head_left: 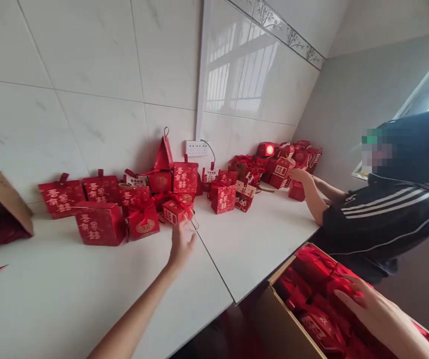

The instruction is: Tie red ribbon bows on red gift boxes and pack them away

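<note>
My left hand (181, 244) reaches out over the white counter (68, 289) and pinches the thin looped handle of a small red gift box (175, 210) with a ribbon. That box stands among several red gift boxes with gold characters (100, 223) along the tiled wall. My right hand (364, 301) lies with fingers spread on red packets inside an open cardboard carton (274, 319) below the counter's edge.
Another person in a black striped jacket (390, 214) stands at the right, a hand on red boxes (285, 167) in the far corner. A brown cardboard box (1, 199) sits at the left. A wall socket (196, 148) is behind the boxes.
</note>
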`<state>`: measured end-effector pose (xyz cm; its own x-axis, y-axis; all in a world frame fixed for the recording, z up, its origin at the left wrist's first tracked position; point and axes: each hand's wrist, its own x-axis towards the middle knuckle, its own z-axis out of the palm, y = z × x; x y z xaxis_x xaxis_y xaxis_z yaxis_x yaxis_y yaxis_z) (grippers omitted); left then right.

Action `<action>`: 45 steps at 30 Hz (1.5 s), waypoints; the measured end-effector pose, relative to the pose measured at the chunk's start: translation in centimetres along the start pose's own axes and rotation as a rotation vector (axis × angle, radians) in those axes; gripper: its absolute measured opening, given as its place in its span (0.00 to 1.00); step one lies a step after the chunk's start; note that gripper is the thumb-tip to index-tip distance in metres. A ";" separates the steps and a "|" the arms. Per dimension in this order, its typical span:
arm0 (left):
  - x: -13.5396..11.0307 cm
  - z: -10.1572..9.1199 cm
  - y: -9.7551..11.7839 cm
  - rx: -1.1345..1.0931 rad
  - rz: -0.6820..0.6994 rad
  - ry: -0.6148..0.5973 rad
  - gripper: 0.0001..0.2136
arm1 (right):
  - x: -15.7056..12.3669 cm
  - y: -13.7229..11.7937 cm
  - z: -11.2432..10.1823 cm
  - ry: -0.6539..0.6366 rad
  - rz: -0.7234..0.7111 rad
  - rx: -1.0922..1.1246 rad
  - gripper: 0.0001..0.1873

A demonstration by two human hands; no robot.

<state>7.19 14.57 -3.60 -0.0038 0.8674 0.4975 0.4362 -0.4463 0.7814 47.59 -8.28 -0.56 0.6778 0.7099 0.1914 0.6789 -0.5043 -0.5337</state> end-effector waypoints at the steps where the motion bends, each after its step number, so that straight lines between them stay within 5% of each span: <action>1: 1.1 -1.1 -1.2 0.017 -0.033 0.036 0.17 | -0.4 -2.8 1.4 -0.119 -0.077 0.036 0.24; 4: 1.4 -4.2 -4.0 0.051 -0.099 0.089 0.17 | -2.1 -10.5 6.0 -0.339 -0.350 0.118 0.21; 9: -4.2 -7.2 -5.5 0.085 -0.197 0.134 0.15 | -3.1 -22.5 13.5 -0.490 -0.775 0.297 0.20; 14: -6.9 -8.0 -4.7 0.047 -0.231 0.094 0.13 | -1.8 -33.4 20.7 -0.469 -0.752 0.513 0.40; 18: -6.8 -8.1 -4.3 0.003 -0.264 0.093 0.12 | -1.0 -37.6 23.8 -0.478 -0.684 0.544 0.47; 22: -6.6 -8.1 -4.1 -0.048 -0.315 0.096 0.13 | -0.8 -36.9 24.2 -0.524 -0.641 0.551 0.48; 29: -6.1 -7.5 -3.3 -0.168 -0.448 0.124 0.16 | -5.2 -28.9 19.9 -0.733 -0.714 0.549 0.50; 33: -6.8 -7.7 -1.6 -0.238 -0.410 0.076 0.20 | -10.0 -25.7 17.8 -0.590 -0.668 0.468 0.51; 38: -8.0 -7.9 0.3 -0.182 -0.177 -0.097 0.30 | -14.6 -25.2 16.6 -0.343 -0.648 0.339 0.56; 45: -7.5 -8.4 -0.2 -0.332 -0.167 -0.146 0.29 | -15.0 -26.7 11.3 -0.716 -0.609 0.316 0.39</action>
<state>-0.42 6.30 -4.34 0.0886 0.9455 0.3132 0.1255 -0.3226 0.9382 16.17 0.09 1.52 -0.1632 0.9864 0.0189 0.6778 0.1260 -0.7244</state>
